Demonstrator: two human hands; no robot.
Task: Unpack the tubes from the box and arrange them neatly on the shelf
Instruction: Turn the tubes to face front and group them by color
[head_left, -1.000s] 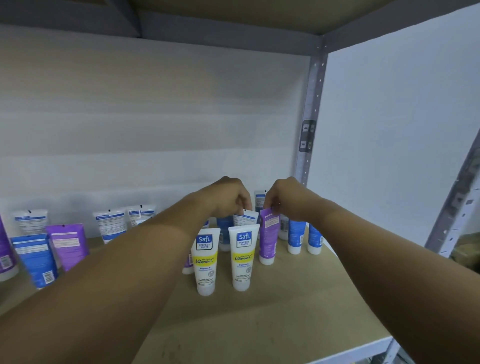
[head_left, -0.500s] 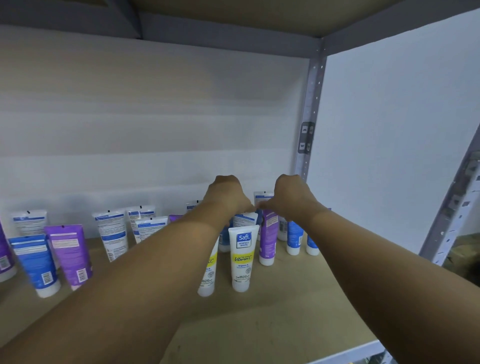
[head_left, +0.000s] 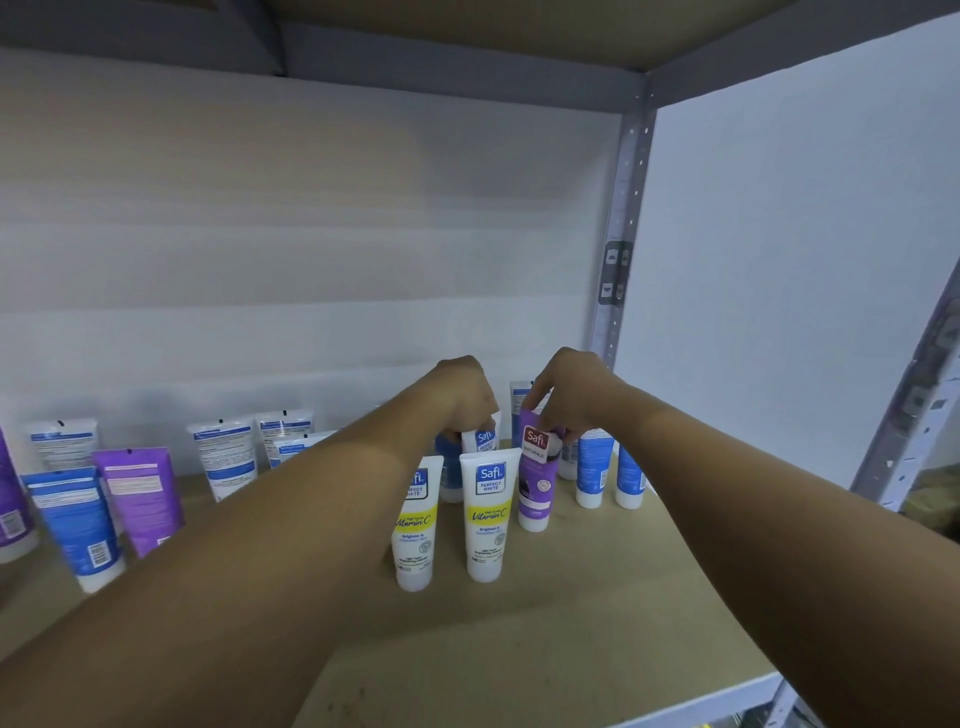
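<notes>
"Safi Perfect White Vitamin C" on front white tube (head_left: 485, 519), "Safi Naturals" on purple tube (head_left: 536, 478)

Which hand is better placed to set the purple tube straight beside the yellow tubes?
The right hand: it already grips the top of the purple tube. The left hand holds a white tube behind.

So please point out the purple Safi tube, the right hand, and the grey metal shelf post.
purple Safi tube (head_left: 535, 480), head view, label front.
right hand (head_left: 574, 392), head view, back of hand.
grey metal shelf post (head_left: 621, 234), head view, perforated face.
</notes>
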